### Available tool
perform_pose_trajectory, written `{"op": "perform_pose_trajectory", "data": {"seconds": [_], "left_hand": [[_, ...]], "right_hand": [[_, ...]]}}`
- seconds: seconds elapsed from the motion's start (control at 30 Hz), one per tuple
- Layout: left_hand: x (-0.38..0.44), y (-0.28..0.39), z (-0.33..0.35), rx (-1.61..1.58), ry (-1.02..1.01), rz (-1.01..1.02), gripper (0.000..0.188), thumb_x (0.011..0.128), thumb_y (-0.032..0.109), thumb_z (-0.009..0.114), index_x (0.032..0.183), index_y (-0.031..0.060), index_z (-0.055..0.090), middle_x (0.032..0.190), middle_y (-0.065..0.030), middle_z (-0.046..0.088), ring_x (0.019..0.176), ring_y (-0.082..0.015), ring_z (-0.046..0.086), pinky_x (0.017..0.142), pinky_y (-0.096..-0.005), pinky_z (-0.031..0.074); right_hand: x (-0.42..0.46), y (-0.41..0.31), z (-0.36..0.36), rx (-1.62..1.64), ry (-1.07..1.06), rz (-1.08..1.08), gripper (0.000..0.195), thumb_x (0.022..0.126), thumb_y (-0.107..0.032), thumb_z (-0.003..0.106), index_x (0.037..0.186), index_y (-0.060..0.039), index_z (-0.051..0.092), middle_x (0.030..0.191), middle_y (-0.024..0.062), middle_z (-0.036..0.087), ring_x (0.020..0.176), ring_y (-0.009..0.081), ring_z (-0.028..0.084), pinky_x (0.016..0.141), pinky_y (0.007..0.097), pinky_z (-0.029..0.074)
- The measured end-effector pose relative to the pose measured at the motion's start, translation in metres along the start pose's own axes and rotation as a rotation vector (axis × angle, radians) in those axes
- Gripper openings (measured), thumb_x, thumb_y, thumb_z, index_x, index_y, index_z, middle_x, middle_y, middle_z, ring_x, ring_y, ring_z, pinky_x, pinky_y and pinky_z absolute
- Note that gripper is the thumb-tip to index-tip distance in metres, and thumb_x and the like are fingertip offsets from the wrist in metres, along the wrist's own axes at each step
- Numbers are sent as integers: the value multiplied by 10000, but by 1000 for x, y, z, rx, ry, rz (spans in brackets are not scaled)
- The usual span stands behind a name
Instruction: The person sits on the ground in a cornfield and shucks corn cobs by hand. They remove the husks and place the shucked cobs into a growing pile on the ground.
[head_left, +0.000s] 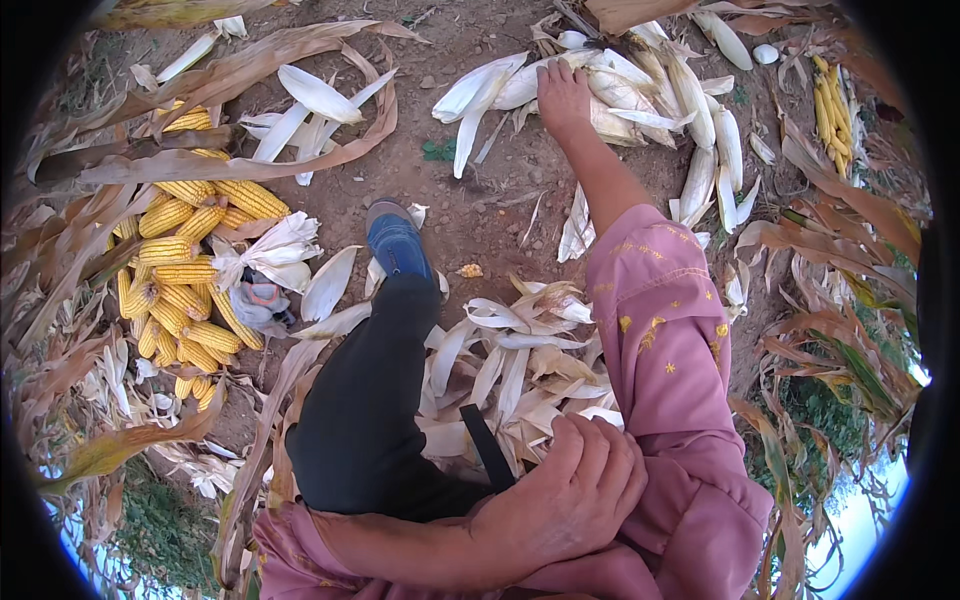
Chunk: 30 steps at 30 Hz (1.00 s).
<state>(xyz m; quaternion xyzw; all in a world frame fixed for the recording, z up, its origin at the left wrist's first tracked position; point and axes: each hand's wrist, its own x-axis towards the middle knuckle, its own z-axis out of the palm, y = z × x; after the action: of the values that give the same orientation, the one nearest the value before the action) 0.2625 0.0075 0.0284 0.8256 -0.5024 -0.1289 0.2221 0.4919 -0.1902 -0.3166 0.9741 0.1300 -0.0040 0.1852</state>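
Observation:
Stretched out ahead, my right hand (564, 94) lies on an ear of corn in its pale husk (519, 86), part of a heap of unhusked ears (619, 94) on the soil. Its fingertips curve over the husk, and whether they grip it is hidden. Close to my body, my left hand (574, 476) rests with curled fingers against my pink sleeve (667, 360). The palm faces away, so anything inside it cannot be seen. Loose stripped husks (517, 360) cover the ground between my arms.
Husked yellow cobs (180, 285) are piled at left, beside a grey cloth-like item (261, 304). More cobs (832, 116) lie at far right. My left leg (367, 405) and blue shoe (399, 238) extend forward. Dry corn leaves (247, 165) arch across the left.

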Motion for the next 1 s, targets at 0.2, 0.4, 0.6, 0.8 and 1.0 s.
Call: {"op": "perform_pose_trajectory", "data": {"seconds": [0.2,0.4,0.6,0.8,1.0], "left_hand": [[-8,-11,-14,111,-139,1,385,851,226,411,1062,-59,559,1011,-241,587,884,-380,575,832,-489,443],[-12,-14,-18,139,-71,-14,375,854,216,403,1050,-66,555,978,-231,587,883,-378,573,827,-473,447],[-20,-4,-18,106,-21,-21,373,860,226,399,1041,-63,548,958,-224,585,879,-362,576,829,-474,444],[-20,2,-16,106,-1,-19,363,864,226,400,1036,-56,551,957,-215,586,885,-351,573,836,-491,439],[-16,8,-10,90,-64,47,358,847,226,431,1039,-46,562,951,-190,589,901,-328,565,832,-476,437]], "right_hand": [[36,-5,0,-87,-217,-105,359,860,-167,495,1217,-141,510,1156,34,532,1155,198,449,1009,491,238],[23,10,-24,78,-267,-403,487,679,-275,697,1093,-75,535,1057,89,563,1019,241,543,928,413,383],[-44,12,-64,346,-838,-546,633,638,-330,701,1132,-8,470,1036,198,568,924,341,597,784,428,491],[-28,20,-83,1220,-886,-175,640,755,-341,614,1260,4,427,1111,183,562,833,282,600,781,371,481],[-15,-22,-43,898,-591,32,762,756,-374,612,1366,-51,290,1158,245,561,1020,348,581,893,384,448]]}}
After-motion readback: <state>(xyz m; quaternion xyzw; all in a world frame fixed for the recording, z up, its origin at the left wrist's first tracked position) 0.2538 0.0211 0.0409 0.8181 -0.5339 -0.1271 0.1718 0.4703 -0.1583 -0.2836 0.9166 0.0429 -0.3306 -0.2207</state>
